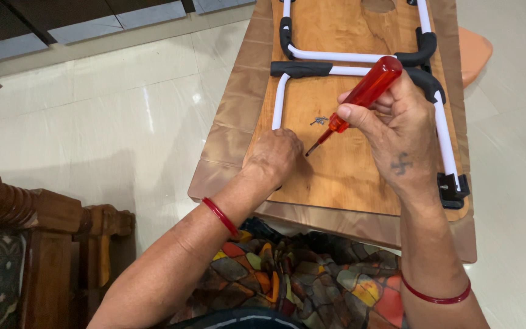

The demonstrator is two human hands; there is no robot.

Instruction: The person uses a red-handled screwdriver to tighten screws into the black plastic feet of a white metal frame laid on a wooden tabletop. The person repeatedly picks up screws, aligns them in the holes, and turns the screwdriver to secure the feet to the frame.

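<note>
My right hand (pixel 400 137) grips a screwdriver (pixel 360 97) with a clear red handle, its dark tip pointing down-left at the wooden board (pixel 342 170). My left hand (pixel 278 153) is curled at the near end of a white metal tube leg (pixel 280 100), pressing there; what lies under it is hidden. A few small silver screws (pixel 319 120) lie on the board just left of the screwdriver shaft. The white U-shaped leg has black foam sleeves (pixel 302 68) and a black bracket (pixel 453 189) at its right end.
The board lies upside down on a brown table top (pixel 226 131) over a pale tiled floor (pixel 123 109). A second white leg (pixel 336 56) is folded farther away. A carved wooden chair (pixel 44 237) stands at lower left. Patterned cloth (pixel 299 280) covers my lap.
</note>
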